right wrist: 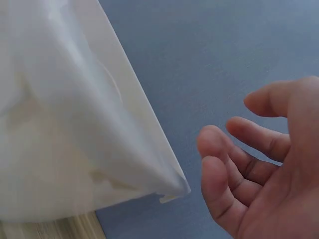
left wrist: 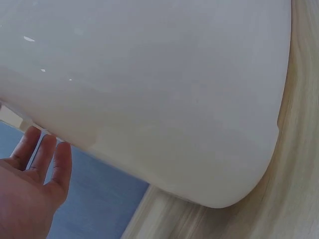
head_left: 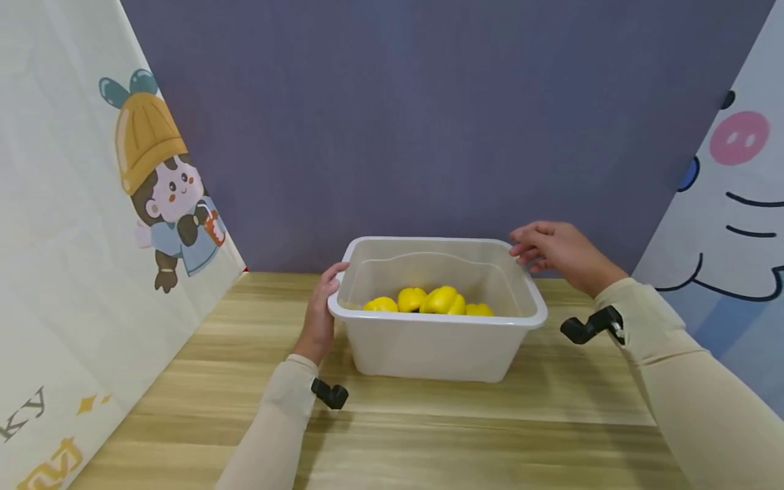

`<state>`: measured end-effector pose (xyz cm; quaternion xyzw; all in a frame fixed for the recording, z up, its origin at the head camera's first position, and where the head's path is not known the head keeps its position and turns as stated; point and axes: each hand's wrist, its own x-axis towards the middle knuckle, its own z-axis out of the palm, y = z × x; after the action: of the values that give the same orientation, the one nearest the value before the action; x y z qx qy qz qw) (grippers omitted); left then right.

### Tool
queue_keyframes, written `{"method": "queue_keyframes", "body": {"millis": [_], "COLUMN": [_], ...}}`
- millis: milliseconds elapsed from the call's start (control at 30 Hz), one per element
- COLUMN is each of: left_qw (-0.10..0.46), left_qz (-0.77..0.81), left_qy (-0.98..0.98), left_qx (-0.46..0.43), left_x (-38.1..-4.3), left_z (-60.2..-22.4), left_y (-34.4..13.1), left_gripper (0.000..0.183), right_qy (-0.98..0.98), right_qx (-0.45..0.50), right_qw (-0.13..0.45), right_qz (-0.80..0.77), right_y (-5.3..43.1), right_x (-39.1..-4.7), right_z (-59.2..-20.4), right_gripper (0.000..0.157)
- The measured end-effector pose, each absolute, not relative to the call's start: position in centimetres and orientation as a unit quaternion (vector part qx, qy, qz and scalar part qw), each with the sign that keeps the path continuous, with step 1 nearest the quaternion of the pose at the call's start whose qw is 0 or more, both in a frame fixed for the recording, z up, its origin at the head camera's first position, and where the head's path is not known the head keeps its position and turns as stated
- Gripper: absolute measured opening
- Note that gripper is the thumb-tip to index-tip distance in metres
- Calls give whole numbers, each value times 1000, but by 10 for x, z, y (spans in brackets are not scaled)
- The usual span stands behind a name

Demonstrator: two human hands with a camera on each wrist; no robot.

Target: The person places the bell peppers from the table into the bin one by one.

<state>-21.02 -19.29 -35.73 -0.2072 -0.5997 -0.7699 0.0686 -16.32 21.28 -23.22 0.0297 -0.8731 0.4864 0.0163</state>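
Observation:
A white plastic tub (head_left: 429, 347) stands on the wooden table, with several yellow bell peppers (head_left: 444, 300) inside. My left hand (head_left: 321, 309) rests against its left side, fingertips at the far left corner by the rim. In the left wrist view, three nearly straight fingers (left wrist: 62, 164) lie along the tub wall (left wrist: 174, 99); the thumb is out of that view. Beside the far right corner hovers my right hand (head_left: 560, 252), loosely bent and holding nothing. A gap shows between its fingertips and the tub's corner (right wrist: 169, 179) in the right wrist view.
The wooden table (head_left: 465, 435) reaches back to a grey-blue panel (head_left: 429, 122) close behind the tub. A white printed sheet (head_left: 61, 204) with a cartoon figure borders the left, and another cartoon sheet (head_left: 741, 224) the right. Each wrist carries a black mount (head_left: 591, 327).

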Motion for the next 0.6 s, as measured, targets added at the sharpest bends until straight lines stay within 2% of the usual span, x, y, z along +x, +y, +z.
{"method": "queue_keyframes", "body": {"millis": [233, 600], "left_qw": [83, 144], "left_qz": [-765, -777], "left_qy": [-604, -584], "left_qx": [-206, -185], "left_x": [-210, -213], "left_z": [-355, -357], "left_y": [-194, -195], "left_gripper": [49, 41], "right_qy": [-868, -854], "right_qx": [34, 43], "right_qw": [36, 34], "right_qz": [494, 518], "right_y": [222, 236], "right_x": [-155, -134], "right_z": [-236, -255], "right_gripper": [59, 61]}}
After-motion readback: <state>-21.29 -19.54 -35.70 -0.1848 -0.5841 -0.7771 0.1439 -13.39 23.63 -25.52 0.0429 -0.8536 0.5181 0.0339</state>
